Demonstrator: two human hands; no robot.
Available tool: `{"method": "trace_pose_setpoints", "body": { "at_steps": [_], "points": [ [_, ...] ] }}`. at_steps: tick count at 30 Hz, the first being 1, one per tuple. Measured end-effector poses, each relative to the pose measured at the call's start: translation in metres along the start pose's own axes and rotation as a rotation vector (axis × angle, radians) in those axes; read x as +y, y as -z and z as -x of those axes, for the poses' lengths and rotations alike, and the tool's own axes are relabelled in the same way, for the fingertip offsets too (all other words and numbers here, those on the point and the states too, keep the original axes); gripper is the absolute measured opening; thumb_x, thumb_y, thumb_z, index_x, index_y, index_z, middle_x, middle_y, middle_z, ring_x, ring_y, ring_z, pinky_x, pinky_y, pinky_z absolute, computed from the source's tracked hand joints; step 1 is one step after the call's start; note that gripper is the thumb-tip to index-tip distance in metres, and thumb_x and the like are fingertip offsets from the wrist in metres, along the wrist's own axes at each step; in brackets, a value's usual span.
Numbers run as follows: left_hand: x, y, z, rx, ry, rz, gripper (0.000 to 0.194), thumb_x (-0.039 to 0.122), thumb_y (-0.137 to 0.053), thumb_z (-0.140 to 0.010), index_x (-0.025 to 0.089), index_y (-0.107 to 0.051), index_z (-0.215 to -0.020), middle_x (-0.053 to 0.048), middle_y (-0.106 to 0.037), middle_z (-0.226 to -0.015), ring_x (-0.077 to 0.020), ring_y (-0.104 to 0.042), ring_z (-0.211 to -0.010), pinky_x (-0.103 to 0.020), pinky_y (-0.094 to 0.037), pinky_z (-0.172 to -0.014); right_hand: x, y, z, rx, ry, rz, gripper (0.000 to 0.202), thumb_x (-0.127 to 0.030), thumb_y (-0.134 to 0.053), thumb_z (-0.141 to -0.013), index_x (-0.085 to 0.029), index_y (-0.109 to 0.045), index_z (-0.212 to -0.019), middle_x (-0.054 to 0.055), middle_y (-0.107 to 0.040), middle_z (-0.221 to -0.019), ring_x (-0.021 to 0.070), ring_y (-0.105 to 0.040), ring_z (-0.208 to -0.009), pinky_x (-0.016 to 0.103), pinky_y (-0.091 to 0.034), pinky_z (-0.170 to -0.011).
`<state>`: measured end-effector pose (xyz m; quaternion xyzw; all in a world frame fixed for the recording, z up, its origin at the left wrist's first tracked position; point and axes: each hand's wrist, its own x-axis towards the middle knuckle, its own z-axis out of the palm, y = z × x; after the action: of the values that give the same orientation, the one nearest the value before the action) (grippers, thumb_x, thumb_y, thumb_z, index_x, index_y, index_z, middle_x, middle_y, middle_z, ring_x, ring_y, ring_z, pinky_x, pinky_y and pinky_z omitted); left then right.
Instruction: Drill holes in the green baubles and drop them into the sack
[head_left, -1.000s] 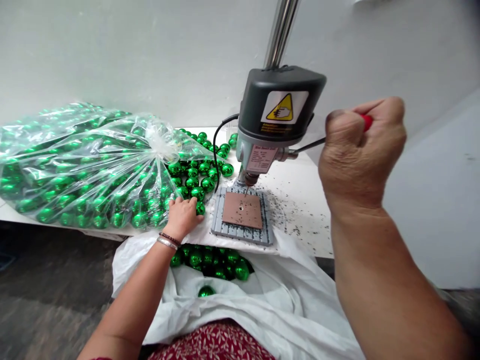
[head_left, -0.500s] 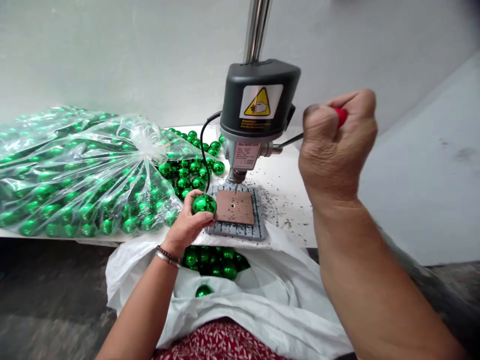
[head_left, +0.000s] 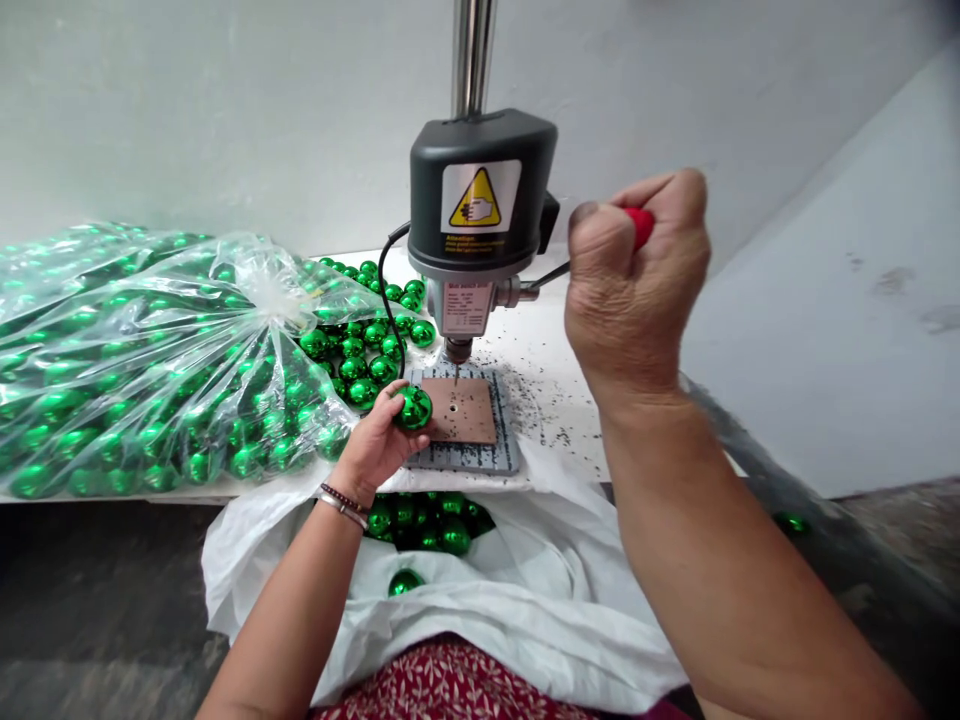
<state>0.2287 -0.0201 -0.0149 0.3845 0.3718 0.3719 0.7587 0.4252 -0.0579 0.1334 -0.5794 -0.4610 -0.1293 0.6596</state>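
My left hand [head_left: 379, 435] holds a shiny green ball [head_left: 414, 408] at the left edge of a brown square plate [head_left: 471, 415] with a small hole. This plate lies on the grey slotted base [head_left: 465, 460] of a drill press [head_left: 484, 190], whose thin bit points down above it, apart from the ball. My right hand [head_left: 637, 290], raised at the right, is closed around the red knob [head_left: 640, 228] of the press lever [head_left: 551, 276].
A tied clear bag [head_left: 150, 360] full of green balls covers the left of the white table [head_left: 566, 350]. Loose green balls [head_left: 364, 390] lie beside it. Dark shavings are scattered right of the press. White cloth or sacking [head_left: 525, 620] with several balls hangs below the table edge.
The view has shifted, so the press and table appear further left. The ball in my left hand is turned, and my fingers have changed position on it. My right hand still grips the knob.
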Motion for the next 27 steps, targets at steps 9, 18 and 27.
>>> {"method": "trace_pose_setpoints", "body": {
  "at_steps": [9,18,27],
  "points": [
    [0.006,-0.007,-0.022,-0.010,-0.106,-0.256,0.065,0.048,-0.073,-0.074,0.024,-0.048,-0.128,-0.001,-0.059,-0.090,-0.0093,-0.055,-0.065,-0.018,-0.038,-0.050,0.002,0.000,0.000,-0.025,-0.017,-0.029,0.020,-0.019,-0.050,-0.091,-0.018,-0.035,-0.078,-0.007,-0.033,-0.070,0.0021,-0.034,-0.064,0.018,-0.035,-0.068],
    [0.004,-0.008,-0.026,0.012,-0.156,-0.554,0.057,0.046,-0.063,-0.081,0.023,-0.047,-0.130,-0.004,-0.062,-0.099,-0.0164,-0.062,-0.083,-0.027,-0.049,-0.066,0.001,0.000,0.001,-0.054,-0.036,-0.068,0.019,-0.018,-0.050,-0.091,-0.019,-0.035,-0.078,-0.007,-0.038,-0.069,0.0022,-0.038,-0.065,0.017,-0.034,-0.067],
    [0.000,-0.008,-0.034,0.091,-0.347,-0.987,0.063,0.037,-0.076,-0.072,0.016,-0.057,-0.128,-0.009,-0.066,-0.118,-0.0253,-0.060,-0.111,-0.039,-0.045,-0.101,-0.003,0.003,0.000,-0.051,-0.035,-0.067,0.023,-0.016,-0.054,-0.088,-0.018,-0.034,-0.077,-0.007,-0.035,-0.069,0.0015,-0.032,-0.064,0.015,-0.032,-0.063]
  ]
}}
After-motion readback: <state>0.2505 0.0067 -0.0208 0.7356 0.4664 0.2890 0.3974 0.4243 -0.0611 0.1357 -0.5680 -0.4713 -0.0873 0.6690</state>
